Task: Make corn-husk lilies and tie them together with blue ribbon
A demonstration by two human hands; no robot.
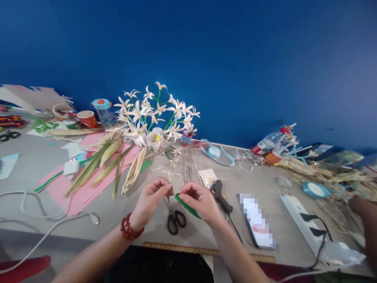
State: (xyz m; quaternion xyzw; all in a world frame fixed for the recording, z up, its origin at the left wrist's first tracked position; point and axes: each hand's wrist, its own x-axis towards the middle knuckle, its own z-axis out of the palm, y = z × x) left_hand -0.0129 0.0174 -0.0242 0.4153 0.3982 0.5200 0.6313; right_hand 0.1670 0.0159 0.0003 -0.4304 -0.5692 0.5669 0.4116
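My left hand [152, 197] pinches a thin brownish piece [169, 193]; my right hand [200, 200] grips a green strip [192, 211] that slants toward five o'clock. Scissors [176, 221] lie close below, at six, crowding my workspace; a glue gun [221, 198] sits at three, a phone [257, 222] at four. Pink paper [55, 192] bearing husks [110, 152] spreads at nine. At eleven, white flowers [138, 112] crowd over a pale cup [154, 143]; at twelve, a blue-and-red cup [186, 139] holds small things I can't make out.

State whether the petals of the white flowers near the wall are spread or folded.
Spread: on the white flowers, narrow petals fan outward in star shapes.
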